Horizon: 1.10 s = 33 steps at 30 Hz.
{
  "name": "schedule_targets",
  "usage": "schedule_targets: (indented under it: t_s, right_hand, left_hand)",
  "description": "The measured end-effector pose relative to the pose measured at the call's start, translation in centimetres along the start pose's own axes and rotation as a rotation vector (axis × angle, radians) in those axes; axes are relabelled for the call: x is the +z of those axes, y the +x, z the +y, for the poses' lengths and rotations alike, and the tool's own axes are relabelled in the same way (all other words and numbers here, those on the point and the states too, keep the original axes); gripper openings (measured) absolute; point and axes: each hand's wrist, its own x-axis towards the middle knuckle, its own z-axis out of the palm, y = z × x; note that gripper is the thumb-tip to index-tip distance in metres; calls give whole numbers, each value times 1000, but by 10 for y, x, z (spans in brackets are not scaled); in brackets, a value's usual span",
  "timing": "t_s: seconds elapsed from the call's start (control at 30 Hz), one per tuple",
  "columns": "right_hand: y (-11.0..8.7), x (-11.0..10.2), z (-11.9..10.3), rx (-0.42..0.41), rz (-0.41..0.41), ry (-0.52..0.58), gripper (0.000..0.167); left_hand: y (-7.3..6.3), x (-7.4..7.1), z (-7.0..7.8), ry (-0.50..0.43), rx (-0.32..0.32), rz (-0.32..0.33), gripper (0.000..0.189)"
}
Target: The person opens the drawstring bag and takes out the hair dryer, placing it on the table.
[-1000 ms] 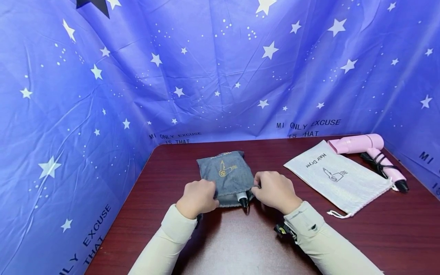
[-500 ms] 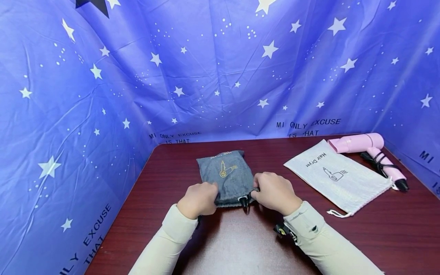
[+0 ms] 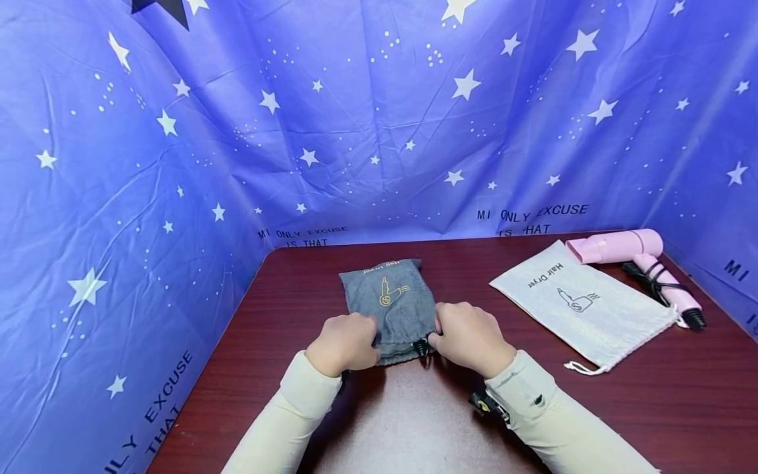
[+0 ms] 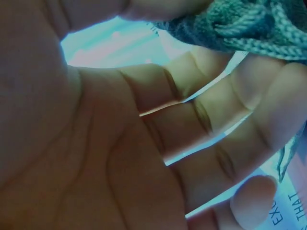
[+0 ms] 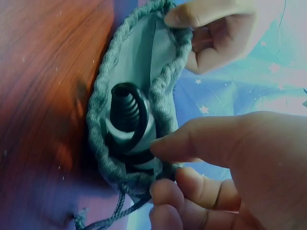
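Note:
A grey drawstring pouch (image 3: 387,299) with a yellow hair-dryer print lies near the middle of the table, its mouth toward me. My left hand (image 3: 343,342) pinches the left side of the mouth, thumb on the rim in the right wrist view. On the other side, my right hand (image 3: 470,337) pinches the rim between thumb and fingers. Inside the opening sits a hair dryer's handle end, with a black ribbed cord sleeve (image 5: 125,112) and looped black cord; the rest of it is hidden by cloth. A drawstring (image 5: 112,218) hangs from the rim.
To the right lies a flat white "Hair Dryer" pouch (image 3: 574,306) with its own drawstring. A pink hair dryer (image 3: 622,249), its cord wound round the handle, lies beyond it, partly over its edge. Blue star-printed cloth (image 3: 379,118) stands along the back and sides.
The grey pouch's mouth has come toward me over the hair dryer's handle end, so less of it sticks out. My right hand has shifted slightly down and toward me.

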Motion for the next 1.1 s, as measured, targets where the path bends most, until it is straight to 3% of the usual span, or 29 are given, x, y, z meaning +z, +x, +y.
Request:
schedule_targets:
  t_s: [0.23, 0.43, 0.73, 1.1]
  right_hand:
    - [-5, 3, -9, -12, -8, -27, 36]
    - [-7, 7, -15, -14, -43, -75, 49]
    - [-8, 10, -18, 12, -77, -103, 49]
    - [-10, 16, -19, 21, -91, -94, 47]
  left_hand:
    - [-3, -5, 2, -52, 29, 42, 41]
    - [5, -5, -4, -121, 52, 151, 53]
    - [38, -7, -15, -144, 32, 341, 36]
    - [88, -5, -30, -62, -38, 364, 41]
